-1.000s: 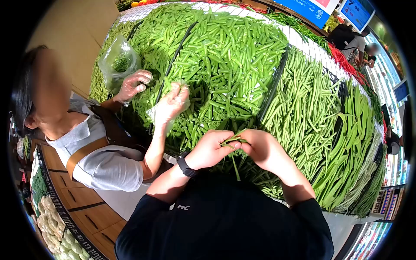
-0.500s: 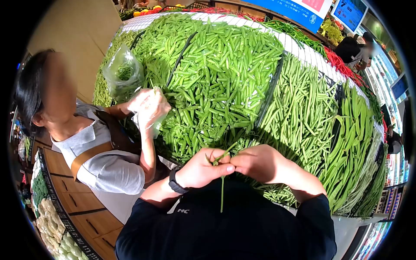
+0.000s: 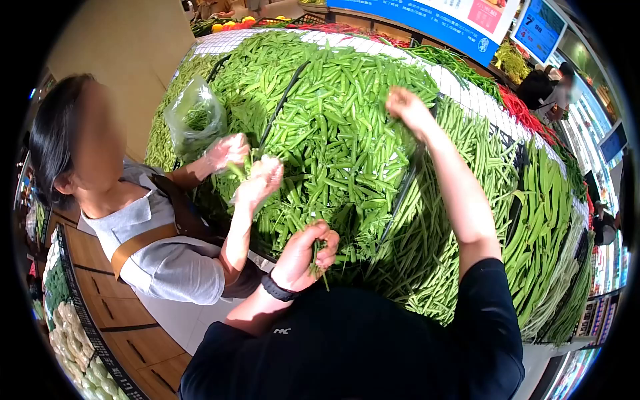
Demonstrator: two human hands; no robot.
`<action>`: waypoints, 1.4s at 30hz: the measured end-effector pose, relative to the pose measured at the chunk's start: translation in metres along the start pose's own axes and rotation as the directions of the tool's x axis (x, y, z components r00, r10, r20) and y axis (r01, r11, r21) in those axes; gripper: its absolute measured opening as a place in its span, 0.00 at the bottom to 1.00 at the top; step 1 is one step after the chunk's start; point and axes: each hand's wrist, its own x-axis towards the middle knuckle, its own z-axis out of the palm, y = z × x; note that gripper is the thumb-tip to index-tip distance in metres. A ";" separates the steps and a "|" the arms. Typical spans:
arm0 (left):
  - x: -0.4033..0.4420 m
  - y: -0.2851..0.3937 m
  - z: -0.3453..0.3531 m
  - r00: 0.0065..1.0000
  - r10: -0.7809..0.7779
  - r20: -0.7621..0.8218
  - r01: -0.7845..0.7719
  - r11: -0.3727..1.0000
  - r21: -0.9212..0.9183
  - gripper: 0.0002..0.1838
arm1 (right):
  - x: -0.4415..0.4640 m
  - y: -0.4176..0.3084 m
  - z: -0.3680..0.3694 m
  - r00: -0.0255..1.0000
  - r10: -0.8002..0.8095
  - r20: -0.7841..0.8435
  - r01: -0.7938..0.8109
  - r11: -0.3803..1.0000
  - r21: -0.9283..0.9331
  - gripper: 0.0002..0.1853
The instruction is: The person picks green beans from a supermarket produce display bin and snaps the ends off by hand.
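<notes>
Green stems (image 3: pixel 317 257) are gripped in the left hand (image 3: pixel 301 256), whose fingers are curled shut around them near the front edge of the vegetable bench (image 3: pixel 459 85); leafy ends are seen above the fist, and a thin stalk is left hanging below it. A dark watch (image 3: pixel 279 289) is worn on the left wrist. The right hand (image 3: pixel 405 108) is held well apart from the left, at the end of an outstretched arm, over the far right part of the heaped pea pods (image 3: pixel 337 143). Its fingers are bent inward, but they are blurred, and whether anything is pinched between them cannot be told. The pods are bordered on both sides by black dividers (image 3: pixel 283 100). To the right of them, slender green beans (image 3: pixel 433 263) are piled, partly shaded, with broad flat beans (image 3: pixel 535 208) laid beyond. Along the far side, red chillies (image 3: pixel 521 115) are spread outside a white wire grid, near a price screen (image 3: pixel 539 30). On the left, a co-worker (image 3: pixel 157 248) in a grey shirt and brown apron is seen at the same bench. Thin clear gloves are worn on the co-worker's hands (image 3: pixel 261 179), which are held close together over the greens, with a small green piece between them. Just beside these, a clear plastic bag (image 3: pixel 196 119) is set on the produce, with greens visible inside.
</notes>
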 end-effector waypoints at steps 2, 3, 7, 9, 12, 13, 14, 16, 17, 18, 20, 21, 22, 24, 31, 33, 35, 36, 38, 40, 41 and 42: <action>0.003 -0.001 -0.009 0.999 -0.033 0.001 0.033 0.993 -0.110 0.01 | 0.038 0.013 0.014 0.967 -0.202 -0.156 0.216 0.973 0.081 0.23; 0.003 -0.001 -0.014 0.999 -0.031 0.020 0.034 0.989 -0.146 0.01 | 0.042 0.009 0.017 0.947 -0.295 -0.125 0.253 0.927 -0.277 0.20; 0.001 0.004 -0.023 0.999 0.037 0.023 -0.033 0.988 -0.150 0.01 | 0.025 0.009 0.056 0.958 0.137 0.253 0.088 0.699 -0.709 0.15; 0.002 0.002 -0.019 0.992 0.093 -0.086 -0.098 0.993 -0.058 0.02 | 0.005 0.021 0.077 0.911 0.313 0.269 -0.016 0.680 -0.733 0.19; 0.003 -0.001 -0.015 0.985 0.125 -0.115 -0.126 0.992 0.003 0.04 | -0.014 0.053 0.093 0.985 0.083 0.152 0.058 0.669 -0.741 0.15; 0.003 -0.001 -0.014 0.989 0.131 -0.067 -0.130 0.991 0.012 0.04 | -0.016 0.059 0.094 0.995 0.049 0.086 0.019 0.762 -0.648 0.13; 0.004 -0.001 -0.014 0.988 0.141 -0.060 -0.140 0.990 0.018 0.03 | -0.018 0.064 0.093 1.000 0.023 0.015 -0.011 0.841 -0.541 0.11; 0.005 0.000 -0.018 0.986 0.163 -0.044 -0.159 0.985 0.073 0.03 | -0.027 0.068 0.084 0.997 -0.048 -0.052 0.023 0.917 -0.399 0.09; 0.007 0.001 -0.020 0.982 0.187 -0.025 -0.182 0.975 0.125 0.03 | -0.033 0.069 0.079 0.986 -0.109 -0.129 0.074 0.965 -0.251 0.06; 0.010 0.001 -0.021 0.976 0.211 -0.046 -0.199 0.962 0.185 0.04 | -0.043 0.061 0.074 0.964 -0.199 -0.175 0.149 0.954 -0.262 0.09; 0.013 0.001 -0.019 0.969 0.244 -0.049 -0.223 0.938 0.265 0.04 | -0.069 0.044 0.064 0.963 -0.205 -0.175 0.165 0.961 -0.220 0.09; 0.015 0.002 -0.017 0.958 0.282 -0.049 -0.249 0.907 0.340 0.04 | -0.085 0.032 0.059 0.961 -0.216 -0.172 0.185 0.966 -0.179 0.09; 0.019 0.002 -0.010 0.948 0.316 -0.042 -0.271 0.868 0.416 0.04 | -0.107 0.010 0.056 0.982 -0.143 -0.119 0.125 0.981 -0.152 0.10; 0.032 0.000 -0.003 0.940 0.341 -0.016 -0.279 0.794 0.540 0.09 | -0.137 0.011 0.066 0.875 -0.461 -0.150 0.412 0.870 -0.269 0.07; 0.086 -0.024 0.003 0.943 0.332 0.006 -0.298 0.836 0.461 0.10 | -0.227 -0.026 0.094 0.842 -0.536 -0.056 0.508 0.825 -0.249 0.05; 0.098 -0.021 0.002 0.943 0.332 -0.029 -0.289 0.859 0.423 0.08 | -0.220 -0.013 0.086 0.861 -0.509 -0.003 0.501 0.848 -0.171 0.08; 0.107 -0.013 -0.006 0.933 0.355 -0.057 -0.284 0.825 0.488 0.05 | -0.218 -0.015 0.077 0.917 -0.392 0.072 0.396 0.918 -0.041 0.10; 0.107 -0.011 -0.004 0.931 0.363 -0.035 -0.301 0.821 0.485 0.05 | -0.215 -0.009 0.076 0.945 -0.322 0.052 0.316 0.944 0.095 0.12; 0.109 -0.005 -0.005 0.924 0.383 0.021 -0.337 0.785 0.520 0.03 | -0.207 -0.003 0.070 0.910 -0.400 -0.105 0.359 0.890 -0.283 0.15; 0.108 0.001 -0.007 0.925 0.373 0.079 -0.352 0.756 0.552 0.03 | -0.203 -0.004 0.064 0.900 -0.423 -0.105 0.334 0.824 -0.457 0.20; 0.108 0.004 -0.007 0.923 0.361 0.137 -0.370 0.724 0.582 0.03 | -0.202 -0.007 0.063 0.899 -0.426 -0.105 0.337 0.823 -0.457 0.20; 0.104 0.007 -0.003 0.935 0.311 0.173 -0.351 0.725 0.593 0.03 | -0.201 -0.015 0.061 0.904 -0.427 -0.002 0.405 0.858 -0.317 0.22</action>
